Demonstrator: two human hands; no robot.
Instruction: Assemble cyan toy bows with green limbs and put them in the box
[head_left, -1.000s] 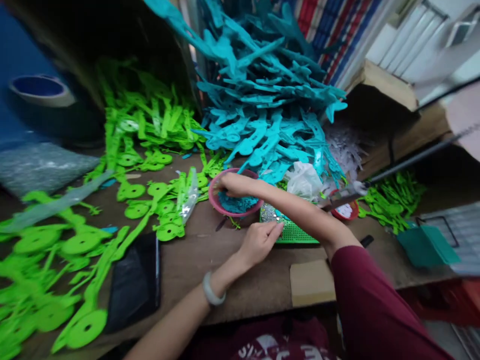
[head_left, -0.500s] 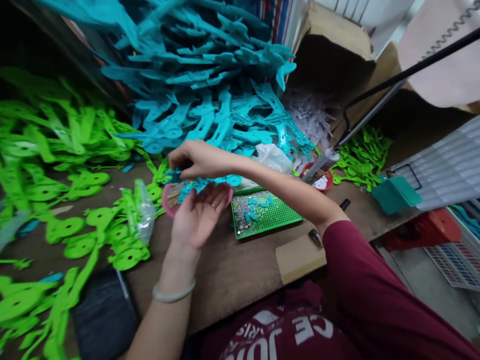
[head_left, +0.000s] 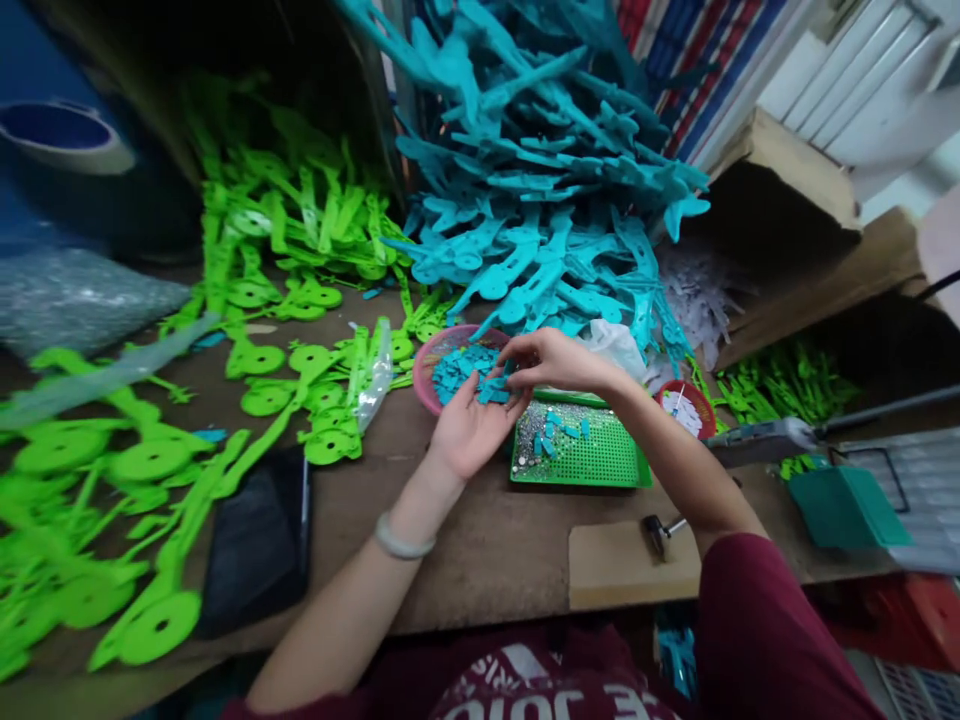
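Note:
My left hand (head_left: 478, 432) is palm up and slightly cupped at the near right rim of a pink bowl (head_left: 424, 372). Small flat blue plastic pieces (head_left: 493, 389) rest on its fingers. Over them my right hand (head_left: 559, 360) bends down, fingers curled and closed on blue pieces partly hidden by the fingertips. More of the same blue pieces (head_left: 457, 370) fill the bowl. Just right of my left hand lies a green perforated tray (head_left: 600, 455), holding small shiny metal bits and several blue pieces.
Blue plastic parts (head_left: 540, 190) are heaped at the back; bright green parts (head_left: 300, 210) spread over the left. A dark flat slab (head_left: 259, 545) lies front left. At right are a cardboard piece (head_left: 622, 570) with a tool on it, a red bowl (head_left: 701, 405) and a teal bin (head_left: 851, 505).
The view has turned left. My right hand has moved from above the bowl's far side to over my left fingers. Blue pieces now lie on my left hand, where the palm was bare.

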